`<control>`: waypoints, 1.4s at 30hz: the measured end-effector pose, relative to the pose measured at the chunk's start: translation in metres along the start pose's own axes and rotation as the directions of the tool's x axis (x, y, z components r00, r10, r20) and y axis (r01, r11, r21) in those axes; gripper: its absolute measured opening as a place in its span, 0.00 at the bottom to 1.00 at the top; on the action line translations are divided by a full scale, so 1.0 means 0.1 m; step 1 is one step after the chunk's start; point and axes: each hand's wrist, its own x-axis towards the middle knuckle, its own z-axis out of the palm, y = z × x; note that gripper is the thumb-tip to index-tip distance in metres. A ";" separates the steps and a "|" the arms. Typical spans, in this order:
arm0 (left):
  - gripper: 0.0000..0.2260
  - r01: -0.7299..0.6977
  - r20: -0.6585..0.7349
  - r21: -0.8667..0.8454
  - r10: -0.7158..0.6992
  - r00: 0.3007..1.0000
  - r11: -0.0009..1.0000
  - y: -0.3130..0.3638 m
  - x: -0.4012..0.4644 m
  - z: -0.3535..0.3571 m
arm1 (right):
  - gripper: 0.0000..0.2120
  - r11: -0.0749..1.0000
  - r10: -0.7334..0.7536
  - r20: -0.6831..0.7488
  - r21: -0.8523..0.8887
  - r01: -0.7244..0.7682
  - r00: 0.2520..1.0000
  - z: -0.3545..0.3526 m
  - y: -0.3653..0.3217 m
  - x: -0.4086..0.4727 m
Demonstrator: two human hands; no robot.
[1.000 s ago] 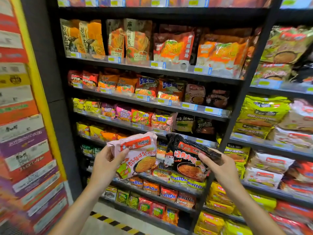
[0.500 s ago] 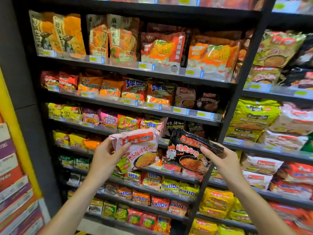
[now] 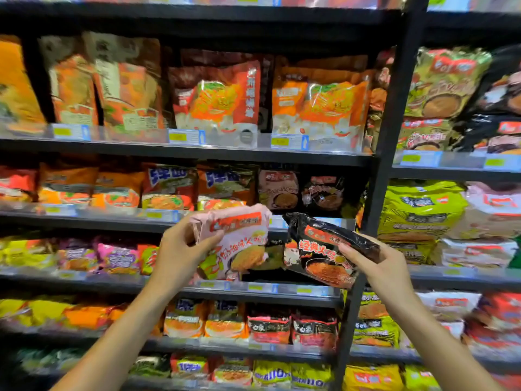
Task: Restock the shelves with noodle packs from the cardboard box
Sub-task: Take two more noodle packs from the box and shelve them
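Nearest me, my left hand (image 3: 180, 258) is clamped on the pink noodle pack (image 3: 236, 241) by its left end, and my right hand (image 3: 377, 266) is clamped on the black noodle pack (image 3: 321, 249) by its right end, so both long axes run roughly sideways, tilted, their free ends near each other. Beyond them, up and behind on the second shelf (image 3: 84, 221), sit a matching pink pack (image 3: 277, 190) and black pack (image 3: 324, 193); I judge each hand about equally near its own slot
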 end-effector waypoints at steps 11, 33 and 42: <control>0.12 -0.192 -0.046 -0.182 0.186 0.981 0.965 -0.58 1.02 0.65 | 0.13 0.999 0.036 -0.171 0.002 -0.036 0.985 0.03 0.33 0.26; 0.07 0.488 0.164 0.091 -0.496 0.852 0.868 -1.12 2.24 1.63 | 0.11 1.000 0.015 -0.325 0.003 -0.015 0.946 0.31 0.35 0.41; 0.05 -0.077 0.365 0.609 -0.192 0.911 0.790 -1.19 2.31 1.63 | 0.14 0.992 -0.121 -0.297 -0.015 0.122 0.947 0.40 0.15 0.62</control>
